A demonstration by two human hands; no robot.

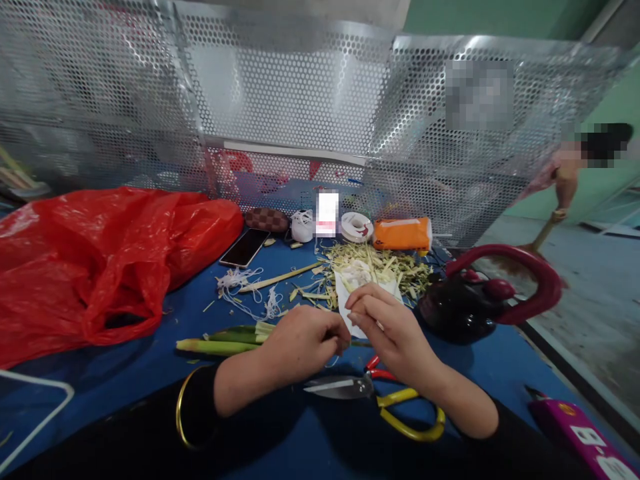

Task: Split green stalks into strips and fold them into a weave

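Head view: the left hand (305, 343) is curling its fingers in against the thumb, and the right hand (393, 330) is bringing thumb and fingers together just beside it — whether either is gripping something fine, I cannot tell, since the fingertips are hiding too much. The scissors (345, 387) are lying just on the near side of the hands, blades pointing left, the yellow handle looping near the right wrist and the red one running partly under the right hand. Green stalks (215, 346) are lying left of the left hand, their right ends passing behind it. Beyond the right hand, white paper (345, 293) is lying against a heap of pale strips (410, 267). On the blue table (505, 367), a red bag (100, 253) is crowding the left, a dark kettle (460, 307) is standing near the right edge, and a perforated screen (300, 73) is bounding the far side — the widest bare stretch is showing between the forearms.
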